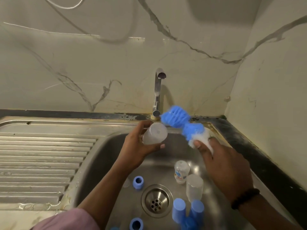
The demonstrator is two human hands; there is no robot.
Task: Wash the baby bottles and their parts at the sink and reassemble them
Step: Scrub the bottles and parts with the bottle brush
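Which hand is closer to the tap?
Left. The left hand, holding a clear cup, is just below the tap. The right hand, gripping the blue brush, is lower right.

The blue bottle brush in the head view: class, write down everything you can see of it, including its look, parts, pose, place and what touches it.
The bottle brush has a fluffy blue head in two bulging lobes, pinched in between, and a white handle end. It looks like soft sponge or bristle, slightly motion-blurred. It slants up and to the left over the sink's back edge, its tip near the tap's base. The right hand grips the white end; the head touches nothing visibly.
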